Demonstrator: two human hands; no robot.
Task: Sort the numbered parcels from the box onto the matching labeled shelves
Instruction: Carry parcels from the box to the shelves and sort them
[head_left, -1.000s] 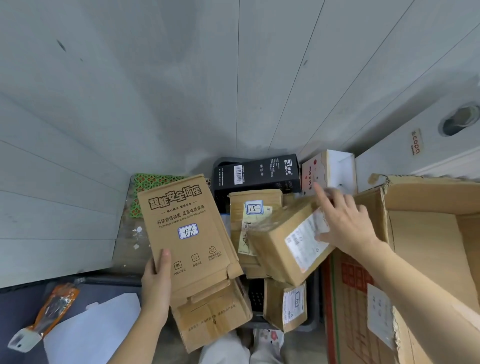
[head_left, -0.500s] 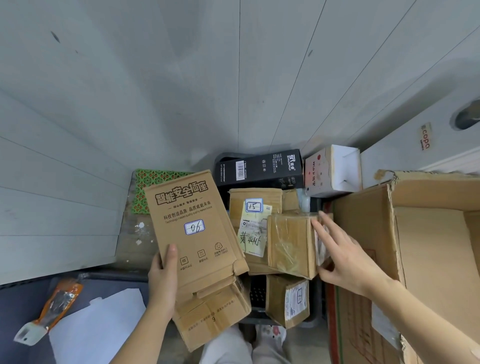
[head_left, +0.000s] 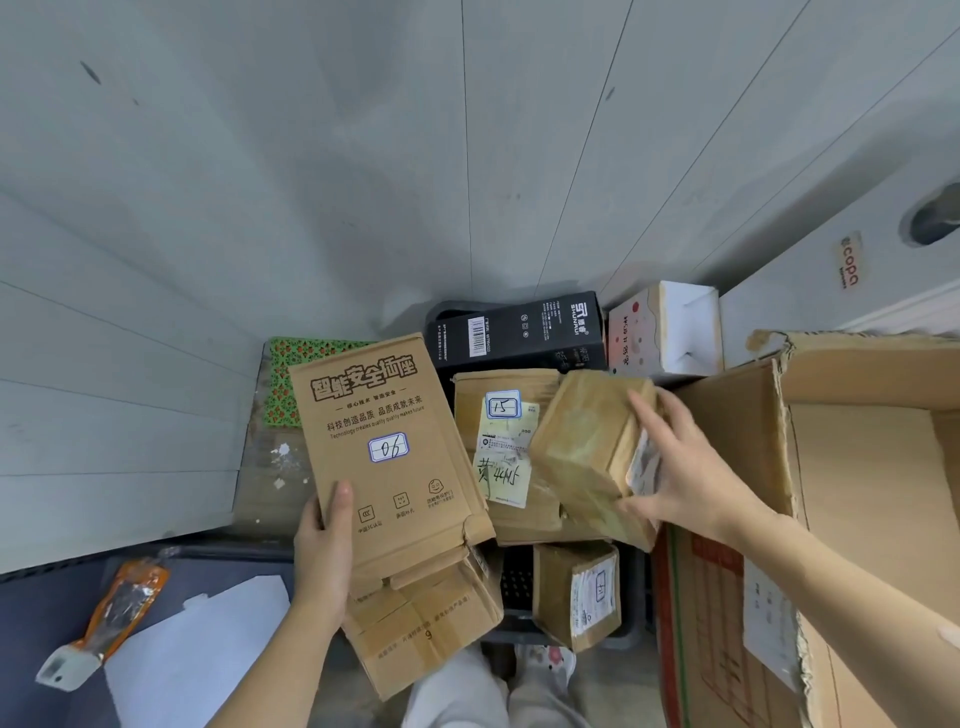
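Observation:
My left hand (head_left: 324, 551) grips the lower left edge of a flat brown parcel (head_left: 387, 452) with a sticker marked 06, held face up. My right hand (head_left: 680, 473) holds a taped brown parcel (head_left: 582, 452) by its labelled end, tilted above the pile; its number is hidden. Under it lies a parcel marked 15 (head_left: 501, 408). More parcels lie in a dark crate (head_left: 519, 613): a small one (head_left: 576, 592) with a white label at the front and a brown one (head_left: 415, 629) beneath the 06 parcel.
A black carton (head_left: 519, 330) and a white-and-pink box (head_left: 665, 330) stand at the back by the grey wall. A big open cardboard box (head_left: 841, 499) is at the right. An orange packet (head_left: 104, 618) and white paper (head_left: 202, 649) lie at the left. A green mat (head_left: 283, 379) is behind the 06 parcel.
My right hand has turned and tilted the taped parcel, first setting it level on the pile, now gripping it tilted again. My left hand keeps the 06 parcel nearly still.

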